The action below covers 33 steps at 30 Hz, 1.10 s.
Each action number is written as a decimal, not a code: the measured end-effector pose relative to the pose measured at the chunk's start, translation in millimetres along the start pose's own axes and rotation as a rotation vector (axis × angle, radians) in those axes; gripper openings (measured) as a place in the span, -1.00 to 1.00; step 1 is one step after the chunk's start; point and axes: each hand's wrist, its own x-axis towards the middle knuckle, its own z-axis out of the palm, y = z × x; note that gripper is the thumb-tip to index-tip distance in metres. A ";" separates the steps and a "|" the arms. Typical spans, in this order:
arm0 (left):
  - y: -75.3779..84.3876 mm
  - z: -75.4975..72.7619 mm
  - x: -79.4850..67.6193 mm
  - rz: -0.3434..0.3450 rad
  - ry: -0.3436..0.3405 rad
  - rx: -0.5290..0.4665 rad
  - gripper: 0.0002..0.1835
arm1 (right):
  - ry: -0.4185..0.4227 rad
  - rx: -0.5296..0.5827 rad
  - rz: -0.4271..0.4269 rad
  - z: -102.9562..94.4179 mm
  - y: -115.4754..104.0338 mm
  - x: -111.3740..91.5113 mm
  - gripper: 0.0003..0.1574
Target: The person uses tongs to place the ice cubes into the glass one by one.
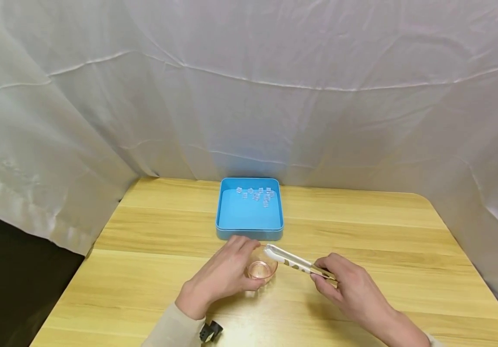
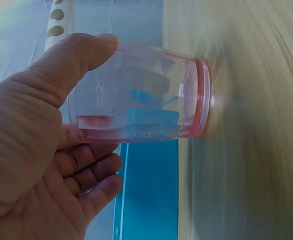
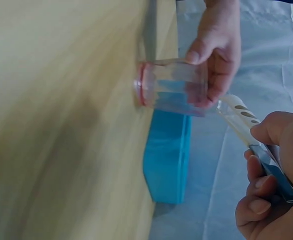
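A clear pinkish cup point(image 1: 260, 270) stands upright on the table in front of the blue tray. My left hand point(image 1: 227, 270) grips it near the rim, thumb on the near side and fingers on the far side; in the left wrist view, the thumb point(image 2: 81, 57) presses the cup wall. My right hand point(image 1: 353, 284) holds a pair of tongs point(image 1: 289, 259) with white, brown-spotted arms and metallic handles. Their tips are close together at the cup's rim on the right. Whether anything is pinched between them, I cannot tell. Several clear cubes point(image 1: 256, 196) lie in the tray.
The shallow blue tray point(image 1: 249, 217) sits at the back middle of the wooden table point(image 1: 166, 231). White cloth point(image 1: 275, 96) hangs behind and along the sides. A small black object point(image 1: 210, 331) is by my left cuff.
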 end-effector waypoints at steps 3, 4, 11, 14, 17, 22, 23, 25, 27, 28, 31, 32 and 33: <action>0.3 0.0 0.2 -0.003 -0.004 -0.001 -0.20 | 0.002 0.016 -0.009 4.9 0.9 -4.1 -0.60; 0.3 -0.1 0.3 -0.005 -0.006 -0.001 -0.19 | 0.002 0.020 -0.010 6.2 1.2 -5.2 -0.60; 0.3 0.7 1.4 -0.020 -0.017 -0.014 -0.22 | -0.011 0.051 0.001 14.1 2.4 -10.9 -0.60; 0.4 0.8 1.8 -0.025 -0.018 -0.024 -0.23 | -0.021 0.068 0.001 17.8 2.9 -12.5 -0.58; 0.2 0.8 1.8 -0.028 -0.021 -0.034 -0.21 | -0.018 0.074 -0.006 20.5 3.9 -13.1 -0.58; -0.5 1.3 1.7 -0.029 -0.031 -0.043 -0.15 | -0.002 0.064 -0.033 21.3 6.2 -13.5 -0.63; -0.7 1.5 1.9 -0.029 -0.034 -0.044 -0.15 | -0.001 0.062 -0.038 21.4 6.6 -13.6 -0.63; -1.2 1.9 2.3 -0.027 -0.032 -0.047 -0.16 | 0.000 0.063 -0.042 21.4 7.2 -13.5 -0.63; -1.0 2.0 2.3 -0.025 -0.031 -0.045 -0.17 | -0.001 0.065 -0.043 21.5 7.8 -13.6 -0.62; -0.8 1.9 2.3 -0.024 -0.030 -0.045 -0.17 | -0.002 0.065 -0.044 21.7 8.1 -13.6 -0.62; 0.1 1.6 2.2 -0.029 -0.034 -0.046 -0.18 | -0.001 0.067 -0.045 21.9 8.9 -13.9 -0.62; 0.3 1.6 2.1 -0.030 -0.035 -0.045 -0.18 | -0.001 0.067 -0.046 22.0 9.1 -14.0 -0.62; 0.4 1.5 2.1 -0.032 -0.036 -0.043 -0.18 | 0.000 0.067 -0.046 22.1 9.0 -14.0 -0.62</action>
